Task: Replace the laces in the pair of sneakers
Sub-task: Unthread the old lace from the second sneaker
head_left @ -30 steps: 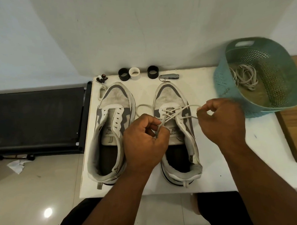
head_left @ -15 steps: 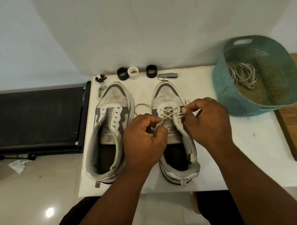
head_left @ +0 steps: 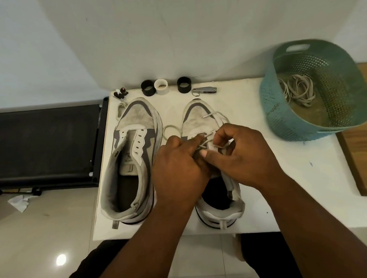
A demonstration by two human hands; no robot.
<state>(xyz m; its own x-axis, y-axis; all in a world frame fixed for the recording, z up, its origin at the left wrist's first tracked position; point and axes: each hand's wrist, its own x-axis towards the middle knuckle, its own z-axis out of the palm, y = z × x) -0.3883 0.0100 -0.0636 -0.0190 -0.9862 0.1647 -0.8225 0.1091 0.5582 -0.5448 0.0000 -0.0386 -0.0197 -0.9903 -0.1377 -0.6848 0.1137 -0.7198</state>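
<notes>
Two white-and-grey sneakers stand side by side on the white table (head_left: 250, 107), toes away from me. The left sneaker (head_left: 133, 157) has bare eyelets and no lace. The right sneaker (head_left: 200, 117) carries a pale lace (head_left: 213, 114) through its lower eyelets, with one loose end lying over the toe and a loop hanging off its left side. My left hand (head_left: 179, 168) and my right hand (head_left: 245, 155) meet over this shoe's tongue, and both pinch the lace near the eyelets. The tongue and upper eyelets are hidden under my hands.
A teal perforated basket (head_left: 281, 118) at the right holds a bundle of laces (head_left: 299, 89). Along the table's far edge stand two black rings and a white one (head_left: 161, 87), a nail clipper (head_left: 204, 90) and small beads (head_left: 120, 92). A black treadmill (head_left: 43, 141) lies to the left.
My right hand has come in from the right, where it held the lace stretched out, to the shoe's eyelets beside my left hand. The lace end now lies slack over the toe.
</notes>
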